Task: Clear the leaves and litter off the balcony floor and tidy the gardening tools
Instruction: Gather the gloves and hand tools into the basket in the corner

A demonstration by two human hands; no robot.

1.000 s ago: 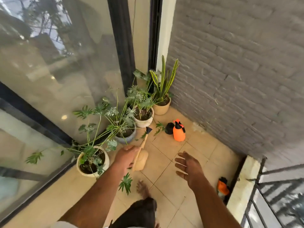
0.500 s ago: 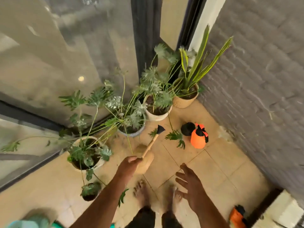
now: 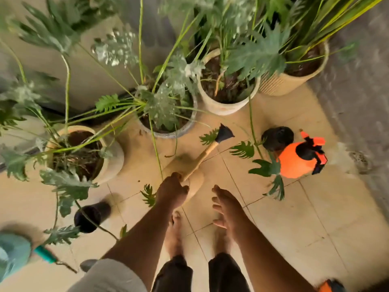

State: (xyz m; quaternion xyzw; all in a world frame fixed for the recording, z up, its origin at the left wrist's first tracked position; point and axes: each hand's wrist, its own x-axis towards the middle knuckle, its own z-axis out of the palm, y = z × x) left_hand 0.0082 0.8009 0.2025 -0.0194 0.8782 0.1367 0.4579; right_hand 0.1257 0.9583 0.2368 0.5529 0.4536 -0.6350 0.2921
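The left hand (image 3: 171, 191) has its grip closed around a tan watering can (image 3: 194, 182) low over the tiled floor (image 3: 294, 218); the right hand (image 3: 226, 208) hangs empty, fingers spread; four potted plants stand behind, one orange sprayer (image 3: 299, 160) to the right.

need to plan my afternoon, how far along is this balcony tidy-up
Early on. Nothing looks finished. In hand: the left hand grips a beige long-spouted watering can; the right hand is empty. Left: the orange spray bottle and fallen green leaves on the tiles.
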